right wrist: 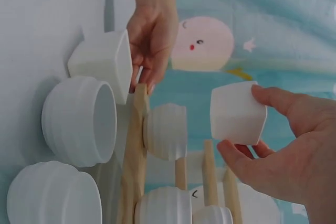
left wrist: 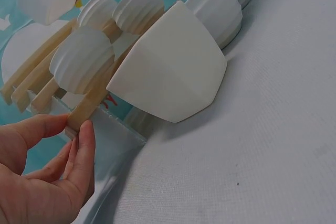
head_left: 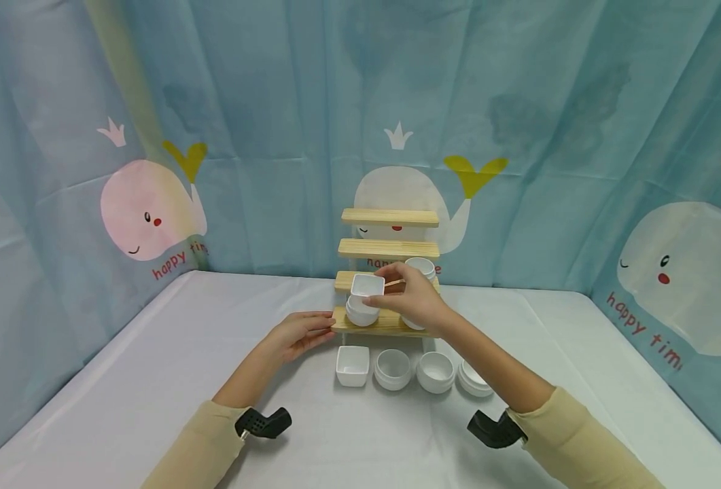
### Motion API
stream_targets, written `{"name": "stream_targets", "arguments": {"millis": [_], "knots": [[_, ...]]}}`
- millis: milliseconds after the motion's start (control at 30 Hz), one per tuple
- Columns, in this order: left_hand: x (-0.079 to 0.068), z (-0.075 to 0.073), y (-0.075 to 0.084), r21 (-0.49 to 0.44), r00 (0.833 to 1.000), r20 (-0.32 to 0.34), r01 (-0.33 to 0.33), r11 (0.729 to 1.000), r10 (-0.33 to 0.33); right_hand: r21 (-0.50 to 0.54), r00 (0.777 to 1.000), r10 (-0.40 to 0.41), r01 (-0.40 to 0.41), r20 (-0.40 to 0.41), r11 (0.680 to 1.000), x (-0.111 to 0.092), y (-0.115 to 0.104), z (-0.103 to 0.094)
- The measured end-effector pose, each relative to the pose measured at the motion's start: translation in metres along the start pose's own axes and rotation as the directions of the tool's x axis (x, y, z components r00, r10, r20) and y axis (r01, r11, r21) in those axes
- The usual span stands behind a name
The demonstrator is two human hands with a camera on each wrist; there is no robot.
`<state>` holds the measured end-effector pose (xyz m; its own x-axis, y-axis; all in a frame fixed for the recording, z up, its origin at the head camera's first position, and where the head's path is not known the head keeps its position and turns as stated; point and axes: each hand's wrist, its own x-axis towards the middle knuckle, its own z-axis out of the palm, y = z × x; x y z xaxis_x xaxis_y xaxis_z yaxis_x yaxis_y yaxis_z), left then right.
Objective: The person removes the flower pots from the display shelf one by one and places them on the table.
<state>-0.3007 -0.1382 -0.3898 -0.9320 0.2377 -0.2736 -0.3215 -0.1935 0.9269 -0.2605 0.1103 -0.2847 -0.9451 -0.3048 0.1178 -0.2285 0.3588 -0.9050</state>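
Note:
My right hand [head_left: 414,297] holds a small white square bowl [head_left: 367,286] between thumb and fingers, over the left part of a wooden tiered rack. In the right wrist view, this square bowl [right wrist: 236,115] is apart from the rack's boards. Below it, a ribbed round white bowl [head_left: 361,314] stands on the left of the lowest board [head_left: 387,327]. My left hand [head_left: 302,334] is at that board's left end; in the left wrist view its thumb and fingers pinch the end of the board [left wrist: 90,102]. Another round bowl [head_left: 421,266] stands on the second board's right.
In front of the rack a row stands on the white table [head_left: 384,441]: a square bowl [head_left: 353,367] at left, then several round bowls [head_left: 392,370]. The two upper boards [head_left: 389,217] are bare. My right forearm passes over the row's right end. A blue whale-print curtain [head_left: 287,204] hangs behind.

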Motion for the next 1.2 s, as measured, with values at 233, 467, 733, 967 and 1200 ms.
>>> {"name": "stream_targets", "arguments": {"millis": [233,467,733,967,1200], "knots": [[0.000,0.000,0.001,0.005,1.000,0.001,-0.001,1.000,0.001,-0.003,1.000,-0.003,0.003,0.002,1.000,-0.007,0.003,0.001],[0.001,0.000,0.000,0.010,1.000,-0.014,0.001,1.000,-0.001,0.009,1.000,-0.006,0.006,0.001,1.000,-0.015,0.004,0.003],[0.004,0.000,-0.001,0.022,1.000,-0.016,-0.005,1.000,0.005,0.034,1.000,-0.015,0.015,0.015,0.999,-0.022,0.008,0.005],[0.002,0.001,-0.002,0.030,1.000,0.004,-0.018,0.999,0.018,0.055,0.999,-0.009,0.008,0.031,0.998,-0.028,0.014,0.008],[0.001,0.001,-0.003,0.033,1.000,-0.008,-0.026,0.999,0.027,0.086,0.999,-0.007,0.003,0.050,0.996,-0.034,0.019,0.011]]}}
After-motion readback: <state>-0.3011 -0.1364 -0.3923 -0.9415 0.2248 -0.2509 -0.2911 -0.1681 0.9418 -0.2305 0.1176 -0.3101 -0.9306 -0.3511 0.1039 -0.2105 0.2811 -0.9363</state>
